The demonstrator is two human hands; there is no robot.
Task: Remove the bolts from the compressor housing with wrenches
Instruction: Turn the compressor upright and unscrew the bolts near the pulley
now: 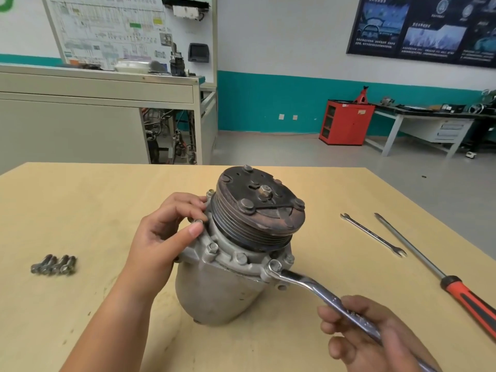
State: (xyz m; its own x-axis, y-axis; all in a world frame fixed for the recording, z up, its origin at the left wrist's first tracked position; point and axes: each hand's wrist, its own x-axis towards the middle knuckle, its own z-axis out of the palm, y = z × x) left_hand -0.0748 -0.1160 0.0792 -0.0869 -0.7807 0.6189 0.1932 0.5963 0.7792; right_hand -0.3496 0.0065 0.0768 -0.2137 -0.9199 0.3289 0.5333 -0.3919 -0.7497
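A grey compressor housing (214, 291) stands upright in the middle of the wooden table (94, 210), its rusty pulley (259, 202) on top. My left hand (163, 237) pinches a bolt (198, 222) on the flange's left side between thumb and fingers. My right hand (375, 336) grips the handle of a ring wrench (322, 291), whose ring sits over a bolt (274, 265) at the flange's front right. More bolts (213, 247) stand along the flange.
Several removed bolts (55, 264) lie together on the table at the left. A slim open-end wrench (373, 234) and a long screwdriver with a red and black handle (456, 288) lie at the right. The table's right edge runs diagonally behind them.
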